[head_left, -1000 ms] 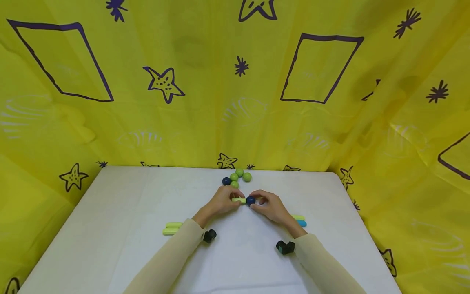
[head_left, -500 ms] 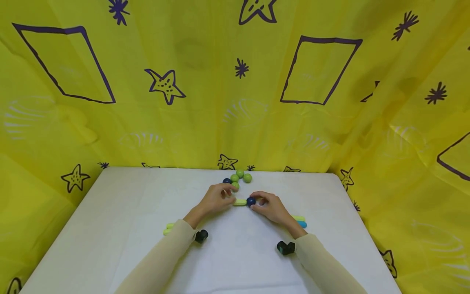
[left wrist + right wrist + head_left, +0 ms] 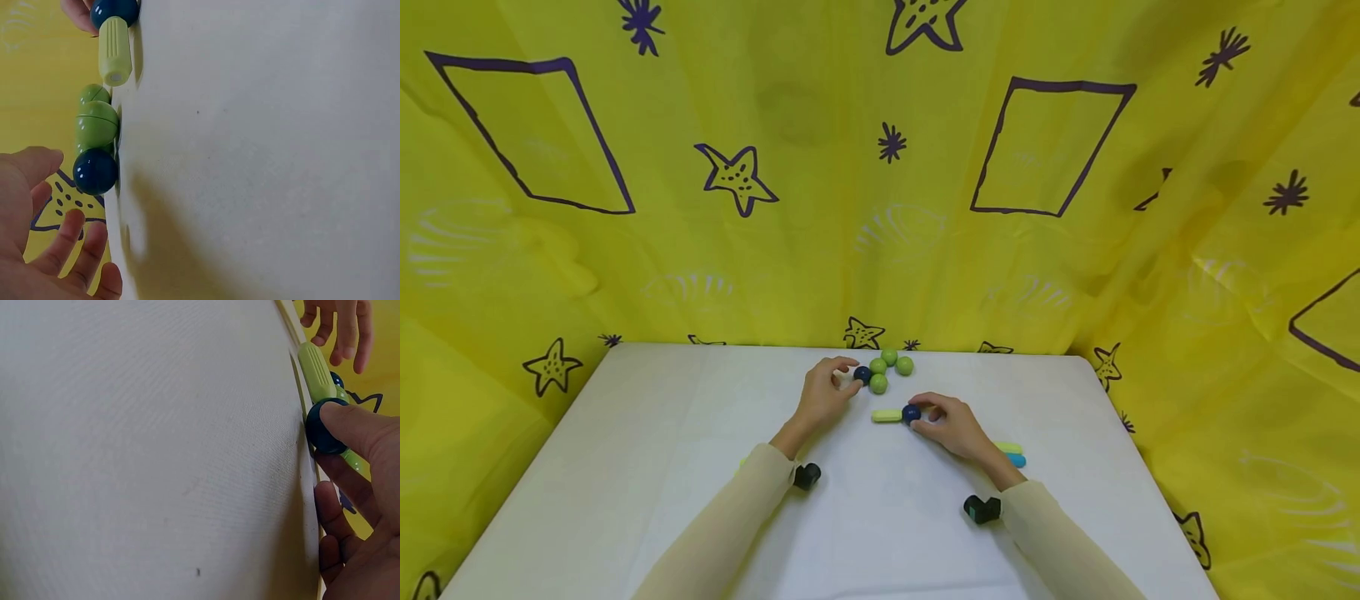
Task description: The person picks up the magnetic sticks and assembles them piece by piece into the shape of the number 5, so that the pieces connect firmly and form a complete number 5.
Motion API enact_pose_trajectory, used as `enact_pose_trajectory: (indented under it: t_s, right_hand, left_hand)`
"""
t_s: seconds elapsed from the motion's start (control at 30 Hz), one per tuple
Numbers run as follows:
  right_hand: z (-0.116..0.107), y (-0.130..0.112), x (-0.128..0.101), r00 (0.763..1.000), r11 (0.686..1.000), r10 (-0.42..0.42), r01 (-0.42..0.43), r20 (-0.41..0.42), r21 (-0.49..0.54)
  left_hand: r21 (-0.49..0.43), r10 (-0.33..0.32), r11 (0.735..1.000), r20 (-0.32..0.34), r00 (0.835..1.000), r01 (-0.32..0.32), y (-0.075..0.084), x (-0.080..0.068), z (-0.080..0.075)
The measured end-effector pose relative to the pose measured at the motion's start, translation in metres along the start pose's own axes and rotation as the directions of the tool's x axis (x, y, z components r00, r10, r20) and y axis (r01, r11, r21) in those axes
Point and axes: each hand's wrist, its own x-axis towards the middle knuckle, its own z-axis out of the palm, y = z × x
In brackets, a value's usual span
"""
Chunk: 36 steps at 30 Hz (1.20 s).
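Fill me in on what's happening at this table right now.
A person is working with magnetic-style sticks and balls on a white table. The right hand pinches a dark blue ball joined to the end of a light green stick lying flat. The left hand reaches, fingers relaxed, toward a second dark blue ball in a cluster with green balls. Spare sticks lie behind the right wrist.
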Motion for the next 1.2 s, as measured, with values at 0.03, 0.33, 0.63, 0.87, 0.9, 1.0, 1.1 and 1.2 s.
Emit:
enact_pose_trajectory:
  t_s: [0.03,0.33,0.63,0.87,0.9,1.0,1.1,1.2]
  right_hand:
    - [0.0,0.0,0.0,1.0,1.0,0.001,-0.001,-0.001,-0.002]
    - [0.002,-0.001,-0.002,1.0,1.0,0.001,-0.001,-0.01,-0.012]
    - [0.004,-0.001,-0.002,1.0,1.0,-0.002,0.002,-0.013,-0.015]
    - [0.004,-0.002,-0.002,1.0,1.0,0.005,-0.006,-0.023,-0.021]
    - [0.004,-0.003,-0.002,1.0,1.0,0.006,-0.006,-0.022,-0.022]
    - [0.004,-0.003,-0.002,1.0,1.0,0.01,-0.011,-0.019,-0.025]
    - [0.004,-0.003,-0.002,1.0,1.0,0.011,-0.012,-0.019,-0.023]
    - [0.003,-0.002,-0.002,1.0,1.0,0.011,-0.011,-0.021,-0.02]
  left_hand:
    - [0.001,-0.009,1.0,-0.009,1.0,0.009,-0.001,0.001,0.001]
    - [-0.008,-0.09,0.996,-0.007,0.996,0.09,0.002,0.01,0.007]
    - [0.025,-0.125,0.992,-0.002,0.992,0.125,0.0,0.016,0.013]
    - [0.066,-0.141,0.988,-0.009,0.99,0.141,-0.001,0.019,0.016]
    - [0.073,-0.141,0.987,-0.01,0.99,0.141,0.0,0.019,0.016]
    - [0.088,-0.15,0.985,-0.013,0.989,0.15,0.001,0.019,0.016]
    - [0.09,-0.158,0.983,-0.012,0.987,0.158,0.002,0.019,0.015]
    - [0.086,-0.168,0.982,-0.007,0.986,0.168,0.002,0.019,0.015]
